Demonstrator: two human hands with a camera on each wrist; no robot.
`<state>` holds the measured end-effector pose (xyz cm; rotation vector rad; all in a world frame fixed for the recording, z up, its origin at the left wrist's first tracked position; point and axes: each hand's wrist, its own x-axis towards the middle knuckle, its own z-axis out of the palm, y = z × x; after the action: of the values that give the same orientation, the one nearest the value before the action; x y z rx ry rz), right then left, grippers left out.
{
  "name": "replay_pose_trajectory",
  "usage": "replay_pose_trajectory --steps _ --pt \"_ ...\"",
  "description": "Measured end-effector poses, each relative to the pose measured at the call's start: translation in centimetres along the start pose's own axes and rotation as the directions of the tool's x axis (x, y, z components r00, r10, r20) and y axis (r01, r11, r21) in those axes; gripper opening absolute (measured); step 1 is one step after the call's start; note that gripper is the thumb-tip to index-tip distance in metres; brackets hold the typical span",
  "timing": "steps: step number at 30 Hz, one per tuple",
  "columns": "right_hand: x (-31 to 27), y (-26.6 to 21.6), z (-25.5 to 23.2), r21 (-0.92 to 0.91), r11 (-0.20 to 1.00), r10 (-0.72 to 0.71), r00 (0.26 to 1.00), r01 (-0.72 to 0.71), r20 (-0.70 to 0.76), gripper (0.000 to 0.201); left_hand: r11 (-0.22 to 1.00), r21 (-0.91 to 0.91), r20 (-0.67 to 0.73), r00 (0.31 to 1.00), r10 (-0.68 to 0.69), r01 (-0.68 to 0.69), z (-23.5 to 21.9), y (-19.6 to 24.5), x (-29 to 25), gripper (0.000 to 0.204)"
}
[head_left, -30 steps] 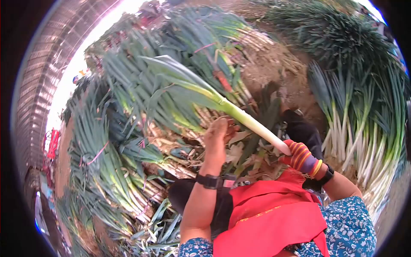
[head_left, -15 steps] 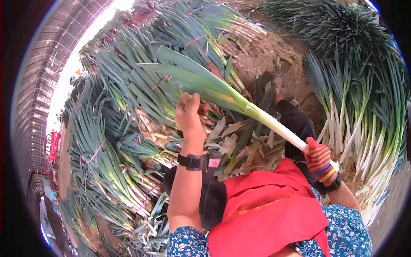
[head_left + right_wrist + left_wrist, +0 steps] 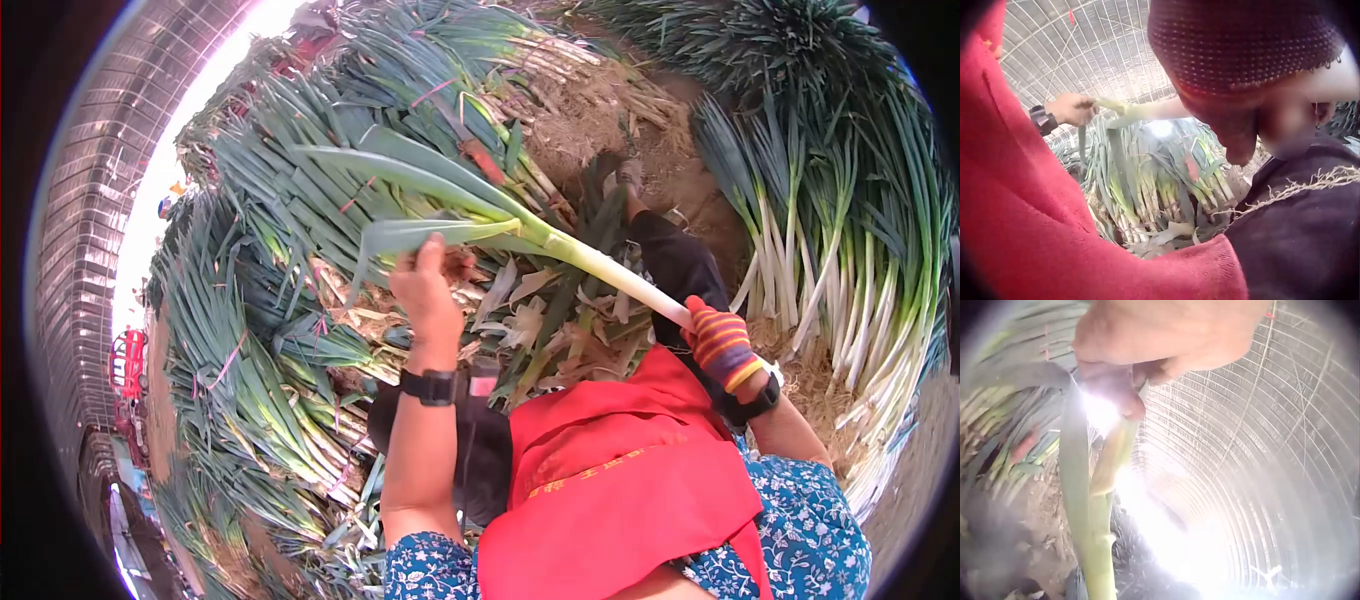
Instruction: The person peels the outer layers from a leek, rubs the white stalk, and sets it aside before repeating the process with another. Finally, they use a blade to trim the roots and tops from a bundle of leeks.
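A single leek (image 3: 610, 268) slants across the head view, its white shank low at the right and its green leaves spreading up to the left. My right hand (image 3: 722, 345), in a striped knit glove, grips the white root end. Thin roots (image 3: 1304, 182) trail beside that glove in the right wrist view. My bare left hand (image 3: 428, 300) pinches a lower leaf (image 3: 440, 234), which stands apart from the other leaves. In the left wrist view, the left hand's thumb and fingers close on this leaf (image 3: 1113, 456) from above.
Tied leek bundles (image 3: 280, 400) are heaped at the left and far side. Loose leeks (image 3: 830, 270) lie at the right. Stripped leaves (image 3: 525, 325) cover the ground before the red apron (image 3: 610, 480). A reddish handle-like piece (image 3: 482, 160) lies among the far bundles.
My left hand has moved up and left along the leek and now pinches a leaf, which has parted from the rest. My right hand has kept its grip on the root end.
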<state>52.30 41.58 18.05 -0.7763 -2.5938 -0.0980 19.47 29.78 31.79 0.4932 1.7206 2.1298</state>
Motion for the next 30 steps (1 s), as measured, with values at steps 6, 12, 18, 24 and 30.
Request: replay_pose_trajectory --steps 6,12,18,24,30 --pt "2.6 -1.5 -0.1 0.310 0.941 0.114 0.990 -0.134 0.080 0.019 0.770 0.267 0.710 0.659 0.249 -0.579 3.0 -4.7 -10.1 0.020" --pt "5.1 -2.3 0.3 0.345 0.918 0.154 0.976 -0.198 0.151 0.036 0.710 -0.064 0.944 0.188 0.271 -0.701 5.3 -5.6 -14.0 0.005" --pt "2.4 -0.2 0.8 0.334 0.929 0.173 0.985 -0.162 -0.006 0.036 0.604 0.308 0.589 0.646 0.486 -0.735 2.8 -2.0 -10.4 0.033" --pt "2.2 -1.2 0.2 0.423 0.887 0.210 0.978 -0.186 -0.013 0.037 0.418 0.628 0.330 0.711 0.622 -0.657 2.2 0.7 -5.6 0.048" --pt "2.9 -2.5 0.1 0.448 0.882 0.088 0.984 -0.148 0.152 0.045 0.409 0.586 0.525 0.712 0.467 -0.700 2.4 -1.3 -6.7 0.046"
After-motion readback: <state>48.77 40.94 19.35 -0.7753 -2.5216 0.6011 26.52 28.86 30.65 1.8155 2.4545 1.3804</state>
